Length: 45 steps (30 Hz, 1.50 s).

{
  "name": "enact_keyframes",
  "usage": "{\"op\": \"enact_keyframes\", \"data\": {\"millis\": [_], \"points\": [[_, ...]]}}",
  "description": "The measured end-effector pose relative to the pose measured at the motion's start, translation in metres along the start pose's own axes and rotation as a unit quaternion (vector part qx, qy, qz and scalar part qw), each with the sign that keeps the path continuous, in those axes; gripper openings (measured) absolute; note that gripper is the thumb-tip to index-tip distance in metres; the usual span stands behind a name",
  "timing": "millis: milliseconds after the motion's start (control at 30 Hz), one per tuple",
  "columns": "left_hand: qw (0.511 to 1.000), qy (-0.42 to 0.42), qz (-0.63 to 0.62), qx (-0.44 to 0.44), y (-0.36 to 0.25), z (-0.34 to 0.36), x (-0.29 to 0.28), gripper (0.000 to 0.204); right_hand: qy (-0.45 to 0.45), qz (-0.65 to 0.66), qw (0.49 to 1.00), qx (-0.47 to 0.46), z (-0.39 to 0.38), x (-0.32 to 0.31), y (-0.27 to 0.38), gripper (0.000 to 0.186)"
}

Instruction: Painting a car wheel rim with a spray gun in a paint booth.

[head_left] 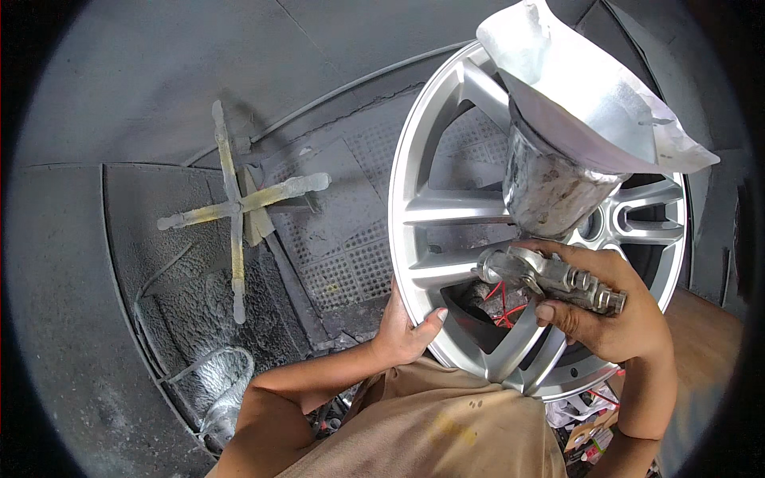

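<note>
A silver alloy wheel [454, 205] leans upright against my front, its spokes facing up and away from me. My left hand [405, 325] is closed around the wheel's lower left edge, with the thumb on the front of the rim. In my right hand [617, 307] is a metal spray gun [550, 277], held across the lower spokes. Its stained metal cup [546, 187] rises above the gun. A wide sheet of white paper [594, 88], wet with silver inside, is set in the cup's mouth like a funnel. Cup and paper hide the wheel's upper right part.
To the left stands a cross-shaped rack [237, 209] with yellow and grey, paint-crusted arms. Dusty perforated panels [343, 279] lie beyond it. A hose [199, 362] loops near a silver-coated object [227, 410] at lower left. Mixed clutter [590, 430] and a brown board [705, 350] are at lower right.
</note>
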<state>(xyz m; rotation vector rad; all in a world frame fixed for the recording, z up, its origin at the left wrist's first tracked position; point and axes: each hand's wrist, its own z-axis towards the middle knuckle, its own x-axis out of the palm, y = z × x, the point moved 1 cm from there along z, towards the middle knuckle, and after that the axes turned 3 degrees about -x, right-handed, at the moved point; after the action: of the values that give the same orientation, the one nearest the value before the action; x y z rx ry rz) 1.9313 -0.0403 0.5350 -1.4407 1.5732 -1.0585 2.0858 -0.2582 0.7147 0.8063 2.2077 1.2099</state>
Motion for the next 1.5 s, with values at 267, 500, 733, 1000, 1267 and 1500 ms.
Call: {"op": "enact_keyframes", "data": {"millis": [267,500,733,1000,1267,1500], "points": [[1.0,-0.004,-0.005,-0.006,-0.004,0.0,0.001,0.07,-0.018,0.005,1.0,-0.021,0.002,0.002,-0.007,0.05],[1.0,0.011,0.0,-0.002,0.004,0.0,-0.001,0.07,0.027,-0.003,1.0,-0.014,0.002,0.002,0.005,0.051],[1.0,0.006,-0.026,-0.012,0.001,0.001,0.0,0.07,-0.011,-0.019,0.997,-0.075,0.001,0.006,-0.006,0.05],[1.0,0.003,-0.003,0.01,-0.008,0.004,-0.001,0.066,-0.114,0.13,0.984,0.04,-0.05,0.007,-0.005,0.064],[1.0,0.017,0.016,-0.008,-0.006,0.009,-0.015,0.062,-0.267,0.199,0.941,-0.059,-0.136,0.051,-0.049,0.074],[0.997,0.079,-0.004,-0.001,-0.019,0.041,-0.052,0.065,-0.386,0.27,0.882,-0.017,-0.193,0.094,-0.09,0.079]]}}
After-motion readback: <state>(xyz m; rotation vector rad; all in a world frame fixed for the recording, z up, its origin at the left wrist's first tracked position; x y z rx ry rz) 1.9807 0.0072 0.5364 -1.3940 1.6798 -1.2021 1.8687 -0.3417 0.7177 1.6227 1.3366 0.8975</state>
